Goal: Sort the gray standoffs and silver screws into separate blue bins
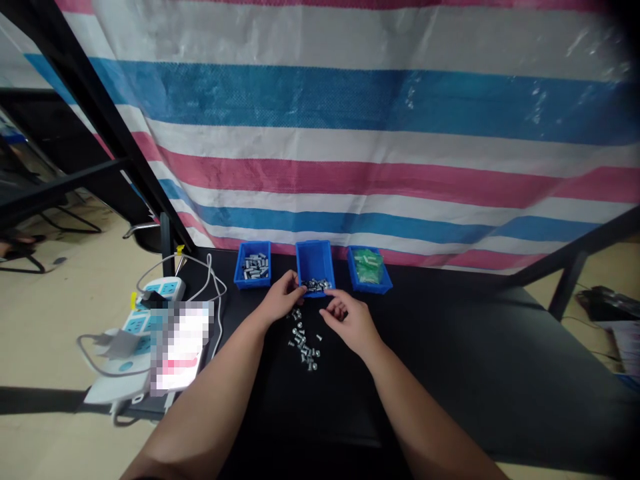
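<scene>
We find the left hand (284, 297) curled at the middle bin's (314, 255) left edge, grip unclear; the right hand (354, 321) loosely open, index finger (332, 292) at its near-right corner; loose screws (305, 347) nearer us; counter (450, 333) extending rightward.

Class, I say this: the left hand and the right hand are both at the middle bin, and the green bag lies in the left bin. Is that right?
Not quite: the head view shows the green bag in the right bin. The left hand and right hand are indeed both at the middle bin.
</scene>
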Available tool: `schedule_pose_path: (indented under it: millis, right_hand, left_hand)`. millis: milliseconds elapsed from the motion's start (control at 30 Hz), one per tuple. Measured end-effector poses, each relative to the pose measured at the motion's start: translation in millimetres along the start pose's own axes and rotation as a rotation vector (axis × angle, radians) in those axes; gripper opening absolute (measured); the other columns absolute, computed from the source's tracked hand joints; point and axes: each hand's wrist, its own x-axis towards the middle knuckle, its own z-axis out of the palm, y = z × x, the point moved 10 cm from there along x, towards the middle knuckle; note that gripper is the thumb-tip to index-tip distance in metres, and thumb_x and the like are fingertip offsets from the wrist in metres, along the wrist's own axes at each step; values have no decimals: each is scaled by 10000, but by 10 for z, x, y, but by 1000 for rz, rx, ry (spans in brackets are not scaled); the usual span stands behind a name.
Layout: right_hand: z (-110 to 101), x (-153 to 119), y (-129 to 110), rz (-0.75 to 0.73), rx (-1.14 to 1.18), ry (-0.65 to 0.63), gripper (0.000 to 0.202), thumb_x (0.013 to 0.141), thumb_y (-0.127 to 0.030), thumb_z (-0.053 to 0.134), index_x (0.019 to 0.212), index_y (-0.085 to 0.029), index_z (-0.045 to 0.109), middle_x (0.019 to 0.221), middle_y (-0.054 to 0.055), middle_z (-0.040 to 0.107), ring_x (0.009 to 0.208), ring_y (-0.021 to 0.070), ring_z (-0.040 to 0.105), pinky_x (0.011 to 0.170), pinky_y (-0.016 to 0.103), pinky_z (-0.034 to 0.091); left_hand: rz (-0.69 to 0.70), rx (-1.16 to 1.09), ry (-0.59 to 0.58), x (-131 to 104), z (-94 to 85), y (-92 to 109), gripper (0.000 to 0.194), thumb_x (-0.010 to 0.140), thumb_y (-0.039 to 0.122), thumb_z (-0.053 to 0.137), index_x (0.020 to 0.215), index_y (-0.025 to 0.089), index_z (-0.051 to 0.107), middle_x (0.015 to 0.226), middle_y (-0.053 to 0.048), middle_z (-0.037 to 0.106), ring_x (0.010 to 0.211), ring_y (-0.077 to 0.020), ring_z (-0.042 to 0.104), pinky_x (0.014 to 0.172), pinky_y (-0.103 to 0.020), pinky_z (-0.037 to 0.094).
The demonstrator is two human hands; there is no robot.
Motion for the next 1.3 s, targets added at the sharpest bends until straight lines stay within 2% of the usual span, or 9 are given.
schedule_pose_path:
  millis: [100, 233, 467, 533, 667, 800, 900, 1133, 1300]
  right_hand:
    - [149, -94, -32, -16, -119, -216, 139, 843, -243, 675, 978, -220, 697, 662, -34, 596, 519, 103, 479, 521, 231, 397]
    - [258, -197, -57, -33, -231, -380, 102, 808, -189, 697, 901, -231, 703, 702, -31, 641, 551, 103, 528, 531, 218, 383]
    - [321, -187, -12, -11, -181, -393, 103, 750, -102, 650, 766, -204, 646, 626, -35, 631, 550, 114, 585, 549, 217, 444]
    - [215, -103, 1, 20, -26, -249, 94, 790, -156, 650, 873, -198, 664, 706, -8, 668, 596, 126, 630, 585, 228, 511]
    - [-57, -15, 47, 51, 101, 80, 492, 819, -254, 695, 1287, -187, 559, 932, 63, 716, 734, 165, 694, 693, 300, 596]
    - [182, -76, -77, -28, -38, -120, 343, 857, -215, 664, 1198, -216, 629, 812, 11, 668, 636, 136, 621, 648, 278, 563]
    - [371, -143, -243, -135, -154, -249, 311, 906, -161, 594, 1198, -243, 667, 876, 24, 656, 736, 150, 625, 737, 294, 553]
    - [617, -64, -357, -206, -282, -301, 308, 921, -92, 555, 1150, -244, 694, 1042, 60, 649, 994, 202, 623, 926, 347, 515]
    - [611, -89, -296, -175, -330, -306, 146, 861, -71, 597, 884, -202, 657, 874, 24, 614, 781, 156, 598, 727, 267, 493]
  left_hand:
    - [-4, 8, 4, -3, -4, 6, 309, 871, 403, 663, 896, 195, 436, 765, 34, 520, 619, -113, 596, 601, -245, 506]
    - [-6, -4, 7, -5, -5, 3, 311, 869, 397, 668, 892, 196, 431, 763, 36, 512, 623, -109, 593, 605, -241, 504]
    - [-12, -24, 10, -8, 6, 15, 312, 867, 396, 664, 896, 196, 426, 770, 39, 502, 619, -105, 575, 611, -253, 516]
    - [-11, -24, 11, -9, 6, 21, 320, 863, 402, 669, 892, 195, 427, 768, 39, 497, 621, -105, 568, 614, -260, 526]
    - [-11, -4, 5, -8, 5, 20, 320, 870, 414, 664, 903, 193, 435, 780, 36, 512, 626, -111, 593, 610, -254, 518]
    - [-20, -10, 10, -11, -3, 5, 323, 863, 415, 672, 902, 192, 442, 787, 33, 520, 626, -107, 585, 609, -252, 520]
    - [-16, -7, 10, -18, -1, 16, 312, 863, 408, 673, 910, 194, 452, 789, 31, 521, 637, -107, 580, 609, -245, 513]
    - [-28, -11, 12, -19, -2, 13, 305, 852, 396, 683, 915, 193, 464, 785, 30, 529, 634, -110, 583, 607, -245, 506]
    - [-10, 2, -1, -8, 3, -1, 302, 861, 394, 675, 907, 196, 451, 799, 30, 524, 648, -113, 594, 636, -260, 525]
